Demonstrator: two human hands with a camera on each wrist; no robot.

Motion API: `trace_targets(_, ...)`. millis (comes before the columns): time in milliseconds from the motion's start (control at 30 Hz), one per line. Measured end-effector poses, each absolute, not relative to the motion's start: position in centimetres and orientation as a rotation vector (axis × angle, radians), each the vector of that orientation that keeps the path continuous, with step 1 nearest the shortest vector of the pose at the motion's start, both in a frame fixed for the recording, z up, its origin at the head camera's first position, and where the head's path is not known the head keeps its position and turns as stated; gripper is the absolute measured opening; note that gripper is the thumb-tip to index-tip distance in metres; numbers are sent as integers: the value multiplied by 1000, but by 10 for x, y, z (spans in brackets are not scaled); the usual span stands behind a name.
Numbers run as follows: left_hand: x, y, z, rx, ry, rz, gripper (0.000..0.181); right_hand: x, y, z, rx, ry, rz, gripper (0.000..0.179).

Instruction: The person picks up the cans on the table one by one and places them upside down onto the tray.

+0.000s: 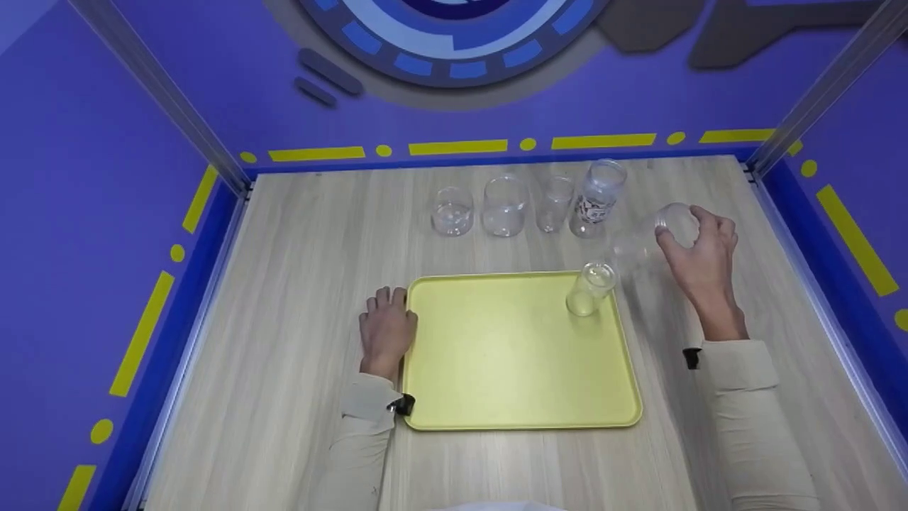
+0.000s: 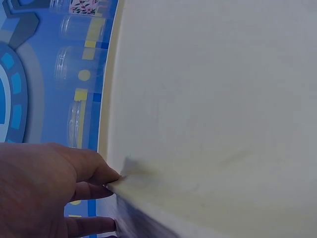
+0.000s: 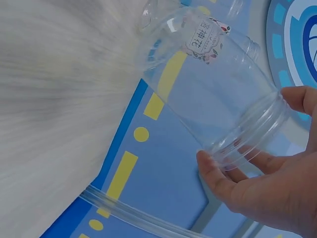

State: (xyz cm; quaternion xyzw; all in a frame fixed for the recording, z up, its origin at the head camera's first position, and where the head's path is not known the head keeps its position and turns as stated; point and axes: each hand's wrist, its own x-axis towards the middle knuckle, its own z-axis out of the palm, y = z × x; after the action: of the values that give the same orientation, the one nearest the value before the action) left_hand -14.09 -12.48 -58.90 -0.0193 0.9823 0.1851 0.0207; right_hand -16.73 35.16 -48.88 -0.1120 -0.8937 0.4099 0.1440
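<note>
My right hand grips a clear jar by its ringed neck, thumb and fingers on opposite sides. The jar lies tilted, body pointing left, over the table right of the tray; a flowered label overlaps its far end in the right wrist view. At the far left corner of a yellow tray, my left hand rests beside the rim, and fingertips touch that corner in the left wrist view. A slim clear jar stands inside the tray's far right corner.
Behind the tray stand a low clear jar, a wider jar, a narrow jar and a tall jar with a printed label. Blue panels wall in the wooden table at the back and sides.
</note>
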Motion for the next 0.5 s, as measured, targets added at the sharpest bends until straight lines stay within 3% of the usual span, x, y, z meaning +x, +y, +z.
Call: trace_targets(500, -140, -124, -588, -68, 3044, 598, 42, -163, 347, -491, -390, -2453, 1338, 72)
